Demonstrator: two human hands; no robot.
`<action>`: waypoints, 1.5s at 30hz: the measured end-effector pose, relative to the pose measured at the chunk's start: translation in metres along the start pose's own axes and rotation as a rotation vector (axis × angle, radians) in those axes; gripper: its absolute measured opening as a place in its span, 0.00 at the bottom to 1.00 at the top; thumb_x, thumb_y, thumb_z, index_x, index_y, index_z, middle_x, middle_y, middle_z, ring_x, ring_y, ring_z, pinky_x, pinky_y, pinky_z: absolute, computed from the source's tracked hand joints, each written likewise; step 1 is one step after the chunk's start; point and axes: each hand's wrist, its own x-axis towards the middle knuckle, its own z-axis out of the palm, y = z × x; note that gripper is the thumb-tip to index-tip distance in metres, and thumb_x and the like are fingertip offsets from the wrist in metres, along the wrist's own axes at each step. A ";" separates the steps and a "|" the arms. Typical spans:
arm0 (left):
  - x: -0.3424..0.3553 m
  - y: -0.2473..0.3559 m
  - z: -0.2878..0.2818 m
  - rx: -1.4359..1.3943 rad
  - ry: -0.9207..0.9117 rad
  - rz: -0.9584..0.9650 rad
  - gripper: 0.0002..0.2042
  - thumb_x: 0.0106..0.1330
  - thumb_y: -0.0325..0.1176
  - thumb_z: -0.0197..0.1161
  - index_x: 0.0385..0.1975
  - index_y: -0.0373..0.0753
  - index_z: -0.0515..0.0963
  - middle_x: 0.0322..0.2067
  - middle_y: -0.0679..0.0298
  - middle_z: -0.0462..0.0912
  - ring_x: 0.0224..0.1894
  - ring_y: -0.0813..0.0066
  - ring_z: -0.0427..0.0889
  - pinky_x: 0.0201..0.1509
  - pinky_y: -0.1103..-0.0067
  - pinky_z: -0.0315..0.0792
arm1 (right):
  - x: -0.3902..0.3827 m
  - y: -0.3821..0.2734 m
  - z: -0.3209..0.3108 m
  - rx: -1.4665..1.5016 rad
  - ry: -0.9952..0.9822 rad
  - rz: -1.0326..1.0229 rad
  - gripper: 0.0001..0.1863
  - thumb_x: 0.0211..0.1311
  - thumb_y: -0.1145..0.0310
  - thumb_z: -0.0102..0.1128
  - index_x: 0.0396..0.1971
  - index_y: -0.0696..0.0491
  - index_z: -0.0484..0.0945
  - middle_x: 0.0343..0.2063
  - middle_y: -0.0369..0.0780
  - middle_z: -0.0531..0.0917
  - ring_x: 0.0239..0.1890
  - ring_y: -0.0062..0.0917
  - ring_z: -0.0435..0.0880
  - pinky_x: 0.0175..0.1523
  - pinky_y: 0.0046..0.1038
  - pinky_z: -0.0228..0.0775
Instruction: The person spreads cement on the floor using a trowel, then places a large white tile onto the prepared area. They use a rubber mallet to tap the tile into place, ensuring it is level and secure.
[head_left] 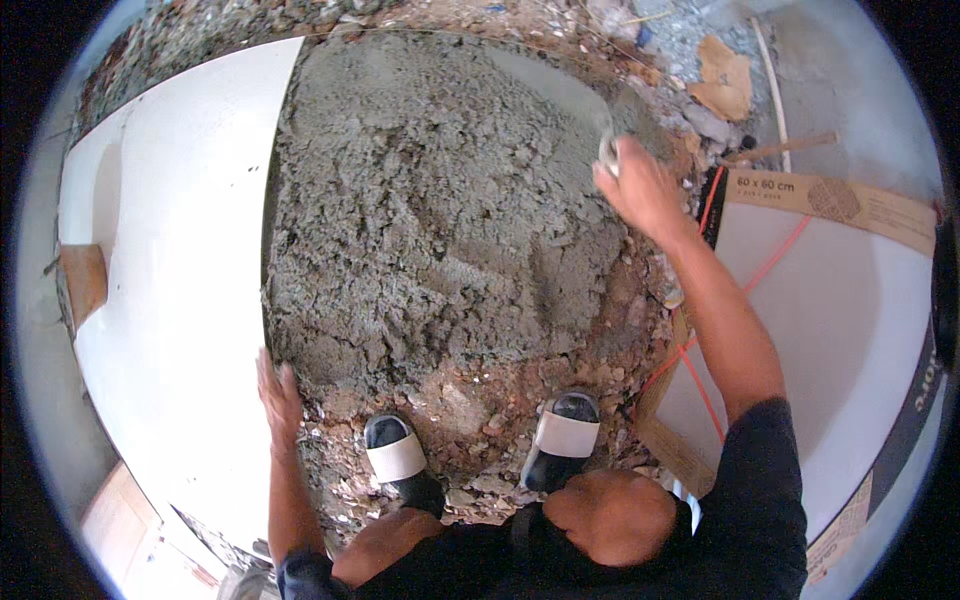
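My right hand (640, 190) is closed on the pale handle of a trowel (575, 95), whose grey blade is over the upper right of a bed of wet grey mortar (420, 220). My left hand (279, 395) rests with outstretched fingers at the edge of a large white laid tile (165, 300), beside the lower left of the mortar.
My sandaled feet (565, 435) stand on reddish rubble (460, 400). At right lie white tiles (830, 330) with cardboard strips and orange straps. Behind are a pale pipe (770, 80), torn brown paper (722, 75) and debris. A brown piece (82, 280) sits at the far left.
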 end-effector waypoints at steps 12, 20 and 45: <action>-0.310 0.031 -0.009 -0.244 -0.164 -0.783 0.28 0.66 0.35 0.54 0.64 0.32 0.56 0.62 0.42 0.60 0.65 0.48 0.59 0.67 0.66 0.54 | 0.024 -0.057 0.008 -0.104 -0.174 -0.303 0.13 0.54 0.63 0.57 0.34 0.55 0.69 0.29 0.49 0.82 0.32 0.44 0.82 0.37 0.45 0.74; -0.352 0.024 0.024 -0.386 -0.197 -0.974 0.28 0.66 0.36 0.54 0.63 0.32 0.58 0.61 0.42 0.62 0.64 0.49 0.62 0.66 0.66 0.56 | 0.005 -0.096 0.042 -0.095 -0.241 -0.495 0.15 0.56 0.67 0.51 0.42 0.57 0.70 0.28 0.48 0.82 0.27 0.42 0.83 0.31 0.44 0.75; -0.398 0.017 0.041 -0.508 -0.163 -1.115 0.27 0.65 0.40 0.56 0.61 0.33 0.62 0.56 0.43 0.69 0.60 0.51 0.69 0.62 0.68 0.62 | -0.086 -0.095 0.010 -0.017 -0.275 -0.546 0.15 0.47 0.67 0.62 0.34 0.55 0.72 0.33 0.47 0.81 0.35 0.42 0.81 0.39 0.42 0.71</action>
